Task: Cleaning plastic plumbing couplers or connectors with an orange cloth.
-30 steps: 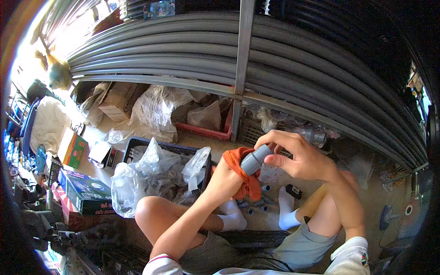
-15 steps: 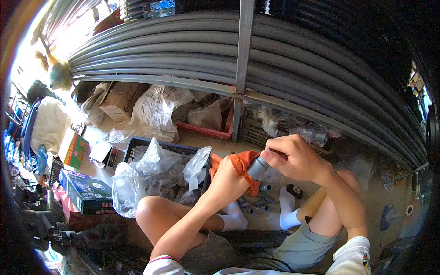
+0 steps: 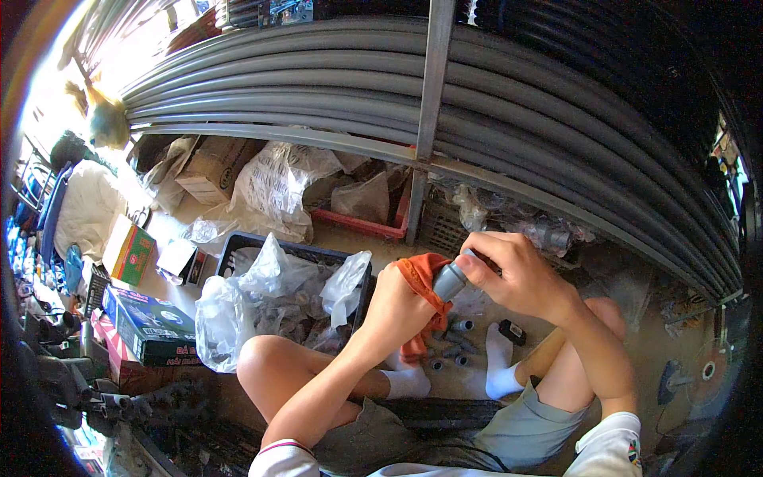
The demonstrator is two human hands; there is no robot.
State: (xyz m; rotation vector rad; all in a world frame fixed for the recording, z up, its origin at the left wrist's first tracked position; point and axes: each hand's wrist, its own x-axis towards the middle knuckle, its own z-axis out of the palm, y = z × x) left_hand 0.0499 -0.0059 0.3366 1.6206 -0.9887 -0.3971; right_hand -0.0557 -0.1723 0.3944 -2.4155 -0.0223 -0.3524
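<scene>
A grey plastic pipe fitting (image 3: 450, 281) is held in front of me between both hands. My left hand (image 3: 397, 306) is closed around an orange cloth (image 3: 421, 273), which wraps the fitting's left end and hangs below the fist. My right hand (image 3: 517, 274) grips the upper right end, thumb and fingers pinched over its rim. Part of the fitting is hidden by the cloth and fingers. Below them, several small grey pipe fittings (image 3: 455, 350) lie on the floor between my feet.
To the left stands a dark crate (image 3: 367, 288) filled with plastic bags (image 3: 266, 266). Boxes (image 3: 151, 322) are stacked farther left. Long grey pipes (image 3: 318, 71) lie on a metal rack (image 3: 433, 79) ahead, with a red tray (image 3: 366, 225) underneath. A small black object (image 3: 512, 332) rests by my right foot.
The cloth has shifted around the fitting, and its loose end hangs lower. The fitting has turned a little, and my right fingers have moved over its end. The view has shifted slightly.
</scene>
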